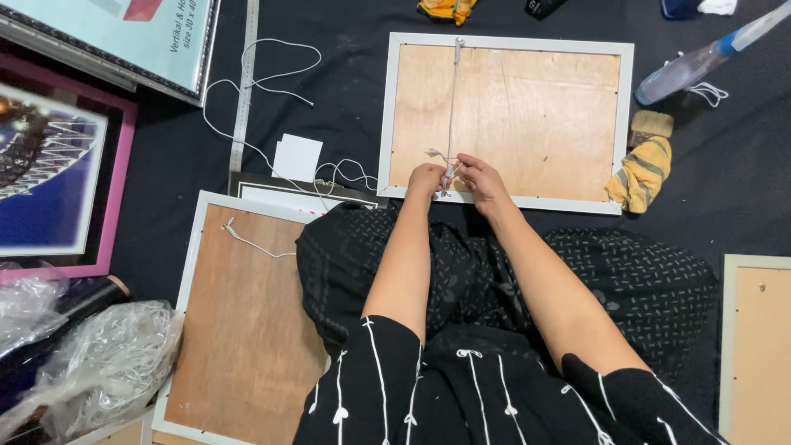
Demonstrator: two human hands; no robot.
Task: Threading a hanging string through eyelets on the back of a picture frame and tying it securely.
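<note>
Two picture frames lie face down on the dark floor cloth (pixel 181 156) before the seated person, whose lap in black patterned fabric fills the bottom of the view. The white frame (pixel 504 43) straight ahead shows its brown backing board, and both hands meet at its near edge. A second face-down frame (pixel 191 272) sits to the left beside the knee, with a short cord fixed near its top corner. At the far left lies a framed picture with a pink border (pixel 122 177), and above it another framed picture (pixel 124 33) tilted at the corner. Crumpled clear plastic wrap (pixel 99 367) is heaped at the lower left. A further frame edge (pixel 728 330) shows at the right.

A long metal ruler (pixel 244 91) runs up the cloth, with loose white cord (pixel 272 62) looped around it and a small white card (pixel 297 156) just beside it. A spray bottle (pixel 700 62) lies at the upper right, and a yellow striped rag (pixel 644 171) rests just off the white frame's right side.

A taut string (pixel 451 107) runs from the frame's top edge down to the hands. The left hand (pixel 427 179) is closed narrow, pinching the string's lower end; the right hand (pixel 479 177) also pinches that string, fingertips touching the left's.
</note>
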